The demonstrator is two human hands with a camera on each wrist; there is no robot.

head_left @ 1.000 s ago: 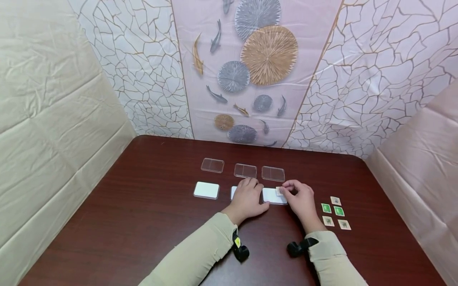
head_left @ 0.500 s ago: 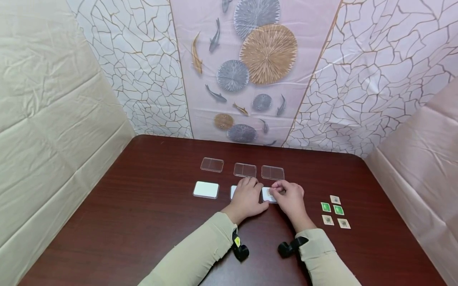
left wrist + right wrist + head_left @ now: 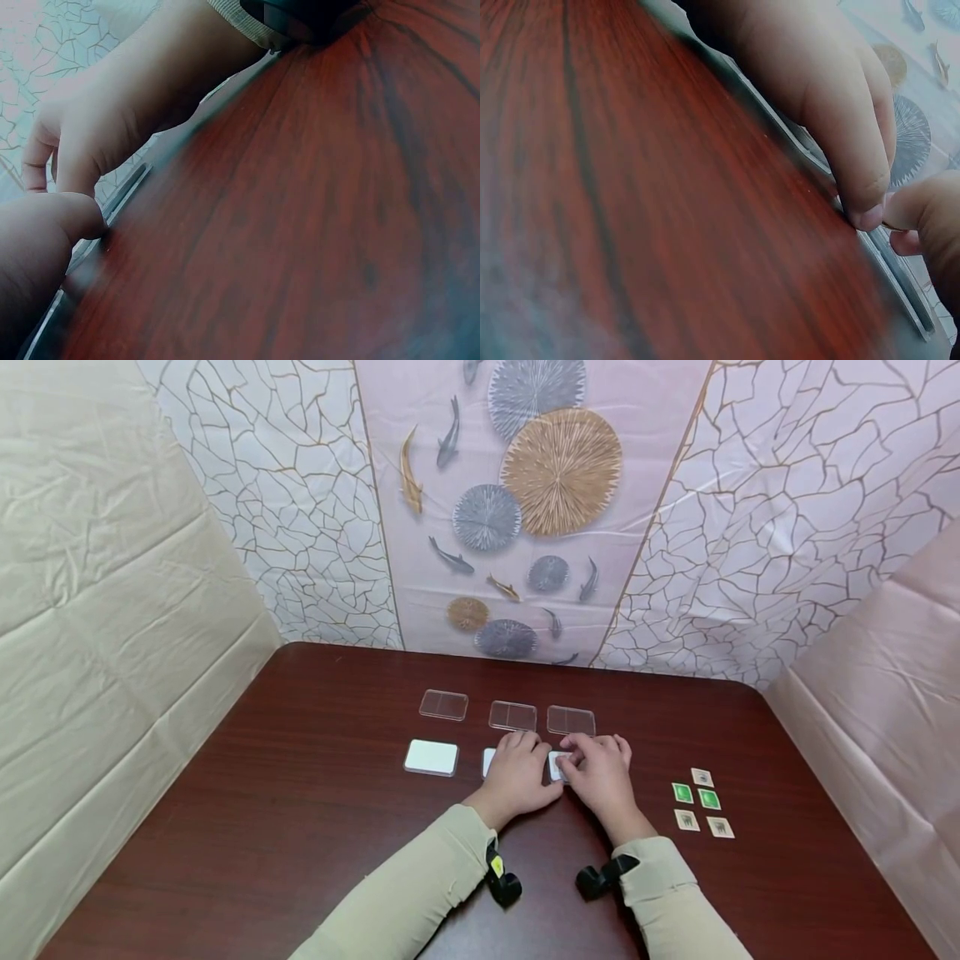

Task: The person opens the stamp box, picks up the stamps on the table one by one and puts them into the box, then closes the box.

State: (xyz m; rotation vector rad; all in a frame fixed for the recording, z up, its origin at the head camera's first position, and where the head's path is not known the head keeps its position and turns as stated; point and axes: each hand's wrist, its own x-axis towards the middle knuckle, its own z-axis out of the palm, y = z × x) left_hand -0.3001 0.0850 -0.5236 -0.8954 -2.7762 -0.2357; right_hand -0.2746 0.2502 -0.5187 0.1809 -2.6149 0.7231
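A: I'm logging the worktop point(image 3: 300, 827) first. What are both hands doing?

B: My left hand point(image 3: 517, 774) is resting flat on the middle white tray point(image 3: 488, 762). My right hand point(image 3: 596, 774) is pinching a small card point(image 3: 561, 767) over the right white tray point(image 3: 553, 765).

A: Progress?

B: Early, I judge: three clear lids point(image 3: 510, 716) are lying off, the left white tray point(image 3: 431, 757) is sitting bare, five cards point(image 3: 702, 802) are waiting.

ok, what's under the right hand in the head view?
The right hand covers most of a white tray; only its left edge shows. Whether a small card lies beneath the fingers is hidden. The left hand rests alongside.
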